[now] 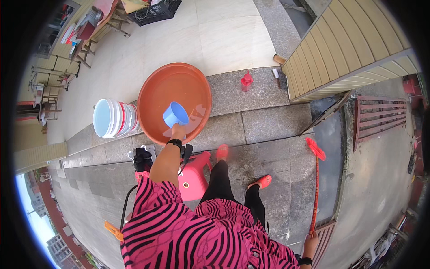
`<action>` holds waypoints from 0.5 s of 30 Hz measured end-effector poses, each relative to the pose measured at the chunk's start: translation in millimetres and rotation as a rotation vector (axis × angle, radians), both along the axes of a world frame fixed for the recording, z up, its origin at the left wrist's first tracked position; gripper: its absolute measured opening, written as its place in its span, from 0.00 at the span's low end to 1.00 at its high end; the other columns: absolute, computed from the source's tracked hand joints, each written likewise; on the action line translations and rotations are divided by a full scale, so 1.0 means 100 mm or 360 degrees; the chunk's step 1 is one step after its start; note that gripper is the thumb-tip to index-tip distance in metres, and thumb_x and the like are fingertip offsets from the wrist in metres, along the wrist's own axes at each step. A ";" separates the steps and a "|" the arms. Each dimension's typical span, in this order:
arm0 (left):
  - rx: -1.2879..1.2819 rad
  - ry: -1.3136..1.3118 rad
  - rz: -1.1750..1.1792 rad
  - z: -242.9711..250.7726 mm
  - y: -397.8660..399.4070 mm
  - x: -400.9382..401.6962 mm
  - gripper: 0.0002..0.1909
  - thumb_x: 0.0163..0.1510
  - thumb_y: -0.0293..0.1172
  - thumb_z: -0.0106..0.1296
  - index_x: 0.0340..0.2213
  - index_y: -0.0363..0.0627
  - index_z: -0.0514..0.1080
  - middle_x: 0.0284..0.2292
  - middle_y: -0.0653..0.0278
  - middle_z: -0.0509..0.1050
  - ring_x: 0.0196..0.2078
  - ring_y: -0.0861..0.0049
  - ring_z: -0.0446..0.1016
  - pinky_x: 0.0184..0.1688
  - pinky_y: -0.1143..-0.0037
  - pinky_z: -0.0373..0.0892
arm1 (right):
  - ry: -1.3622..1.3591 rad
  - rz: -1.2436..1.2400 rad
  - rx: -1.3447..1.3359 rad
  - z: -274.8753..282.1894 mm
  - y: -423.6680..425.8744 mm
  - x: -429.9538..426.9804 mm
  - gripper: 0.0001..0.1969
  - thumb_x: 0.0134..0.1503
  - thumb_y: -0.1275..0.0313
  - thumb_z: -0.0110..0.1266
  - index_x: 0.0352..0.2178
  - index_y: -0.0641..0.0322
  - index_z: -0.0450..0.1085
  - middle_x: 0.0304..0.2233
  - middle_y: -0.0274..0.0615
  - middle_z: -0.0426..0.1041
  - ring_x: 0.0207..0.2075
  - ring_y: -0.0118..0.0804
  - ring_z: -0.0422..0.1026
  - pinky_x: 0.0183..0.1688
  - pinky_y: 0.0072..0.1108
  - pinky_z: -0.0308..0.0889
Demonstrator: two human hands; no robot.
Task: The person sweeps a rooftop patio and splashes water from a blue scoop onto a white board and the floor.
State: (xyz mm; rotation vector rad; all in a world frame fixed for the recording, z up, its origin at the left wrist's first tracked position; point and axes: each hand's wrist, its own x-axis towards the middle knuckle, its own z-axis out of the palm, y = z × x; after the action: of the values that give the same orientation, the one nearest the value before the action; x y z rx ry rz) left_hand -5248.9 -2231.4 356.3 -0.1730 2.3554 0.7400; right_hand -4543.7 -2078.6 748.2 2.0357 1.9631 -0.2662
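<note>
My left hand (178,130) grips the handle of a blue plastic dipper (172,116) over a large round orange-brown plastic basin (151,77), which holds some water. Whether the dipper has water in it, I cannot tell. Low at the right, my right hand (311,238) is closed around the red handle of a long-handled brush (316,188). The brush's red bristles (315,149) point away from me, over the edge of the paving beside the drain channel.
White buckets (104,117) stand left of the basin. A pink plastic stool (193,181) is by my left foot. On the stone step are a red pump bottle (246,82) and a small brush (276,74). A drain channel (327,181) runs along the right, near a slatted metal grate (381,117).
</note>
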 end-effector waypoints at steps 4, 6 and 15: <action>-0.0352 -0.0408 -0.0135 0.00 -0.18 -0.46 0.14 0.47 0.29 0.44 0.34 0.32 0.70 0.34 0.43 0.72 0.39 0.54 0.71 0.37 0.65 0.68 | -0.0262 -0.0080 -0.0215 -0.15 0.04 -0.09 0.10 0.48 0.73 0.43 0.29 0.67 0.68 0.23 0.59 0.68 0.27 0.57 0.68 0.29 0.38 0.62; -0.0469 -0.0325 -0.0269 -0.38 -0.42 -0.54 0.13 0.47 0.29 0.45 0.33 0.33 0.71 0.35 0.44 0.72 0.40 0.53 0.71 0.38 0.66 0.68 | -0.0236 -0.0064 -0.0116 -0.23 0.04 -0.10 0.10 0.50 0.70 0.44 0.27 0.66 0.68 0.20 0.56 0.67 0.25 0.56 0.68 0.26 0.37 0.61; 0.0052 -0.0885 0.0345 -1.66 -0.33 -0.23 0.04 0.46 0.26 0.49 0.23 0.38 0.69 0.22 0.58 0.70 0.26 0.71 0.69 0.24 0.75 0.64 | -0.0039 -0.0516 -0.0130 -0.36 -0.09 -0.44 0.10 0.51 0.66 0.47 0.29 0.63 0.68 0.10 0.39 0.63 0.12 0.31 0.67 0.15 0.25 0.60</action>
State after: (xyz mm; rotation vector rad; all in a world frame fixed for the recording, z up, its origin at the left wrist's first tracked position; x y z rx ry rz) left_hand -5272.2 -2264.8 190.1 -0.5522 1.8098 0.7196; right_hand -4588.0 -2087.9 711.9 2.2843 1.5736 -0.3829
